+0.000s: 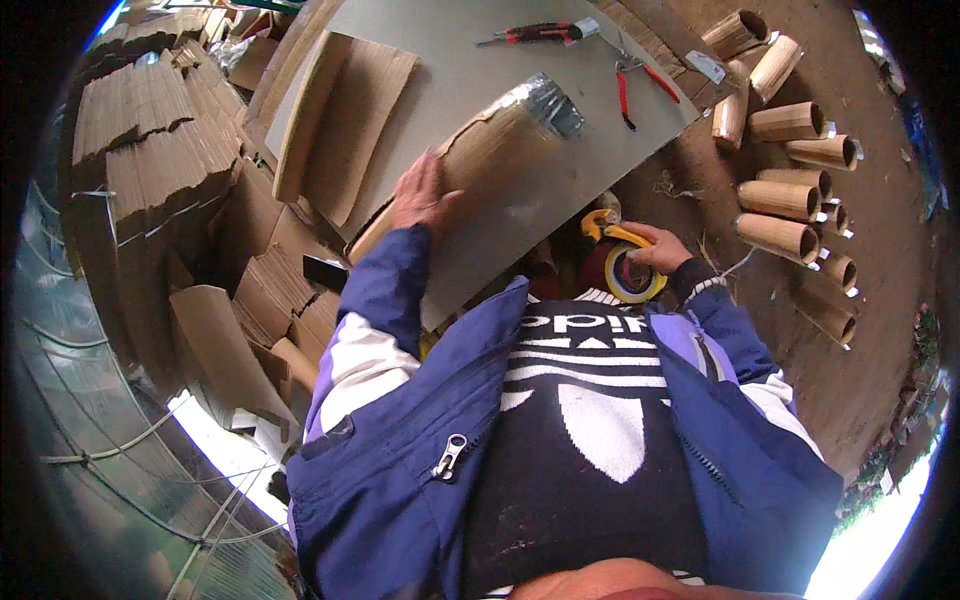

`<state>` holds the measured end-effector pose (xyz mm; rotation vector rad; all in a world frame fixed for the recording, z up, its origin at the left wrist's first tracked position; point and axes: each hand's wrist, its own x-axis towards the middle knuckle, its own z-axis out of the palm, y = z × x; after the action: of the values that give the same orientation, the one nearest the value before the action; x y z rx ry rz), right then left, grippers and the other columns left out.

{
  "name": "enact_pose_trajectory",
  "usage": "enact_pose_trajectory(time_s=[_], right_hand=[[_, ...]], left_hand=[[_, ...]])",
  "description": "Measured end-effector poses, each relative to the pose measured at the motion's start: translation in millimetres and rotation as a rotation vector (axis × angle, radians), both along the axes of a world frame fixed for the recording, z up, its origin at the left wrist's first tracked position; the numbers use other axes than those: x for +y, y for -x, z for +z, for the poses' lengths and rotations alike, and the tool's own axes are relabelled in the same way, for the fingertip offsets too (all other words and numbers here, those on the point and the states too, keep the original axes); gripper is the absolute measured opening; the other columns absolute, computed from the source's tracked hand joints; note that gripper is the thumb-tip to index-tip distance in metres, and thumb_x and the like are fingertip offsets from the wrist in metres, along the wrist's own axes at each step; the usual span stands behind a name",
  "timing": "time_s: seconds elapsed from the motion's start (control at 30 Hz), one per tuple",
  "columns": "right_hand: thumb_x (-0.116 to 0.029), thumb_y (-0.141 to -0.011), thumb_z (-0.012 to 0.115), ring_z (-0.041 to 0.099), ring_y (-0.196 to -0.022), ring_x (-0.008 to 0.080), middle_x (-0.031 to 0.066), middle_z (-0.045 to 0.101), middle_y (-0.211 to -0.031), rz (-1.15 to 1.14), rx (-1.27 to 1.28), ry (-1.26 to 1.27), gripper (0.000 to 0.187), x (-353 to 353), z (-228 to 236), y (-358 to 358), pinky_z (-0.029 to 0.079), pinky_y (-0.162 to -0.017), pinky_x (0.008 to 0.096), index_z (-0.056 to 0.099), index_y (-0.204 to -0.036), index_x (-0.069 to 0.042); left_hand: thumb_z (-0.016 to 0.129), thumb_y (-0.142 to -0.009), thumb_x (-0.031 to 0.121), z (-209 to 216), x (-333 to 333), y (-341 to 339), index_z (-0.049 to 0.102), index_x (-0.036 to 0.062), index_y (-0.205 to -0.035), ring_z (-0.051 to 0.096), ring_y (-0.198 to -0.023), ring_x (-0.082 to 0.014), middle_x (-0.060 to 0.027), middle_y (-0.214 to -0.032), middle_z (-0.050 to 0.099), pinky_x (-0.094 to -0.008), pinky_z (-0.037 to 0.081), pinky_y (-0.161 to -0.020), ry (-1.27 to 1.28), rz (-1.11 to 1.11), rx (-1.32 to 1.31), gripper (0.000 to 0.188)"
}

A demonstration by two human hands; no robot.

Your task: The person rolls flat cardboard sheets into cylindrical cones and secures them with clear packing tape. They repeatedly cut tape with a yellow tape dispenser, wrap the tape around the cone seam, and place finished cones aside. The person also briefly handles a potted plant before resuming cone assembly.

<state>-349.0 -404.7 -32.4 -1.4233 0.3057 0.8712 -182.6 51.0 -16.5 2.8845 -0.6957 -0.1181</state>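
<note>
A rolled cardboard tube lies slantwise on the grey table, with shiny clear tape around its far end. My left hand rests on its near part, fingers stretched flat over the cardboard and thumb apart. Beyond the table's right edge, my right hand grips a yellow tape dispenser with a big tape roll in it. Left of the tube, a curved piece of cardboard lies on the tabletop.
Red-handled pliers and a red-and-black cutter lie at the table's far side. Several finished-looking cardboard tubes lie on the brown ground at right. Stacked cardboard sheets stand at left, beside a translucent plastic wall.
</note>
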Motion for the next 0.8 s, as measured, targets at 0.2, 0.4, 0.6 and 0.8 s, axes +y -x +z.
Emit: enact_pose_trajectory(time_s=[0.2,0.4,0.6,0.8], right_hand=[[0.002,-0.079,0.067,0.057,-0.120,0.0166,0.0075,0.057,-0.137,-0.322,-0.086,-0.002,0.066,10,5,4,0.043,-0.102,0.0277,0.049,-0.143,-0.002],[0.004,-0.084,0.066,0.055,-0.123,0.0175,0.0082,0.054,-0.141,-0.446,-0.270,0.081,0.067,42,22,-2,0.042,-0.104,0.0290,0.044,-0.146,-0.003],[0.005,-0.087,0.064,0.057,-0.119,0.0164,0.0082,0.055,-0.138,-0.683,-0.408,0.171,0.064,72,43,-28,0.045,-0.101,0.0283,0.043,-0.147,-0.003],[0.006,-0.088,0.061,0.058,-0.116,0.0198,0.0098,0.056,-0.137,-0.747,-0.600,0.081,0.065,79,22,-80,0.047,-0.099,0.0316,0.040,-0.148,-0.004]], left_hand=[[0.054,-0.072,-0.013,-12,213,50,0.054,0.0159,-0.137,0.051,-0.130,-0.0316,-0.0136,-0.138,0.056,-0.0348,0.040,-0.110,0.117,0.432,0.163,0.071],[0.053,-0.066,-0.021,-74,277,59,0.060,0.0173,-0.132,0.050,-0.131,-0.0259,-0.0092,-0.139,0.055,-0.0330,0.039,-0.110,0.318,0.328,0.425,0.077],[0.060,-0.078,-0.008,-61,270,109,0.055,0.0134,-0.137,0.052,-0.131,-0.0277,-0.0100,-0.140,0.056,-0.0326,0.039,-0.111,0.343,0.227,0.449,0.063],[0.066,-0.089,0.008,60,212,82,0.067,0.0047,-0.117,0.066,-0.105,-0.0293,-0.0127,-0.108,0.069,-0.0327,0.050,-0.094,0.739,0.232,0.201,0.029]])
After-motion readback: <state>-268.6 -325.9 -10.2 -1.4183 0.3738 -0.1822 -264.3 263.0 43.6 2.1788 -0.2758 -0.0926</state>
